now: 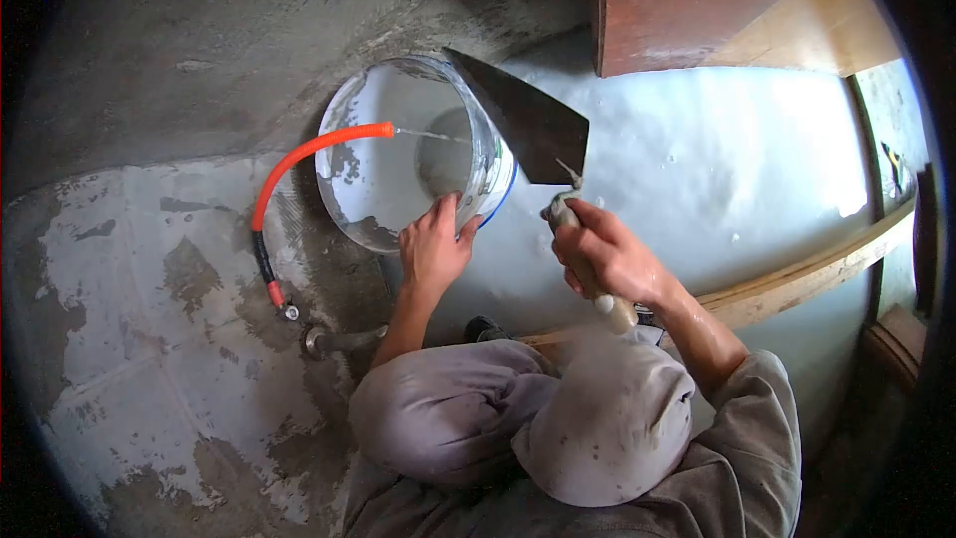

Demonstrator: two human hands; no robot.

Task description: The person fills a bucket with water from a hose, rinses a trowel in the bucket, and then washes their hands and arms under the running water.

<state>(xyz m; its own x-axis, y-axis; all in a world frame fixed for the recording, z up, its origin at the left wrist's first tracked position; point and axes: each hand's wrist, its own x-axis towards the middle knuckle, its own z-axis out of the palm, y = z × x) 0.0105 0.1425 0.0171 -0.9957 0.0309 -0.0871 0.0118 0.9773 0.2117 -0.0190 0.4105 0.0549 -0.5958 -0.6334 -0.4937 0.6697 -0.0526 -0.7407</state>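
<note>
My left hand (434, 242) grips the near rim of a white bucket (373, 201) that is tilted toward me. An orange hose (299, 154) curves over the bucket's left rim and a thin stream of water runs from its end into the bucket. My right hand (604, 257) is closed around the wooden handle of a trowel (528, 123). The trowel's dark pointed blade rests over the bucket's right rim, pointing up and left. My knees in grey trousers (448, 408) are below both hands.
Wet grey concrete floor (149, 319) lies to the left, with a metal tap fitting (334, 341) where the hose ends. A pale wet surface (717, 169) spreads to the right. A wooden batten (807, 274) runs diagonally, and a red-brown board (697, 0) stands at top right.
</note>
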